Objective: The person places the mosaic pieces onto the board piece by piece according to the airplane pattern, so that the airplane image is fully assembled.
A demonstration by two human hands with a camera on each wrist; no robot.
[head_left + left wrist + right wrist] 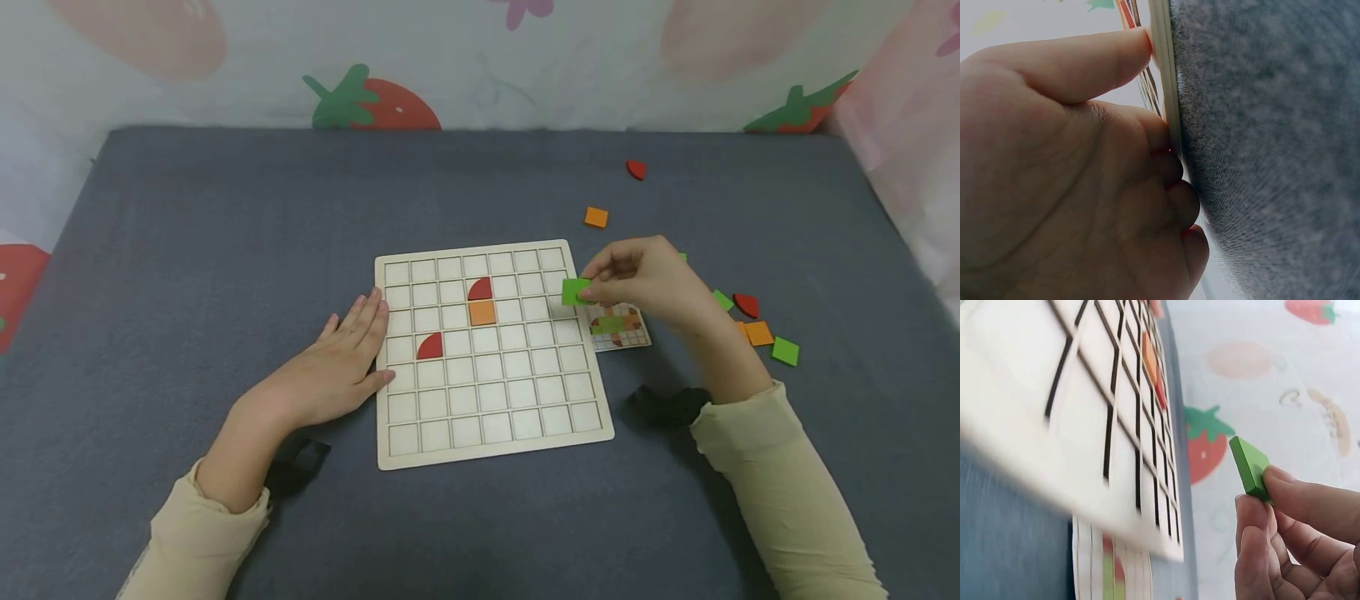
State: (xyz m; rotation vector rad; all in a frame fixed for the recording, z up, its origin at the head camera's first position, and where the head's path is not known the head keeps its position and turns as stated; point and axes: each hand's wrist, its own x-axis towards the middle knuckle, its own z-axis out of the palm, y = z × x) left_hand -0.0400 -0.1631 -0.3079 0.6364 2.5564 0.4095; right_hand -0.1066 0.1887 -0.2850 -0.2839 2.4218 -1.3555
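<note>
A pale wooden grid board [495, 408] lies on the dark cloth. Set in its cells are an orange square [482, 312], a red quarter-round piece [480, 289] just above that, and another red quarter-round [431, 346] further left. My left hand [330, 367] rests along the board's left edge, fingers straight, fingertips and thumb at the rim. My right hand [645, 271] pinches a green square tile [1249, 467] between thumb and fingers, held up over the board's right edge. Partly under that edge lies a printed pattern card [621, 327].
Right of the right hand lie loose pieces: green tiles [785, 351], orange squares [759, 333] and a red piece [746, 305], partly behind the forearm. Farther back are an orange square [596, 217] and a red piece [636, 170]. A strawberry-print curtain [585, 75] hangs behind the table.
</note>
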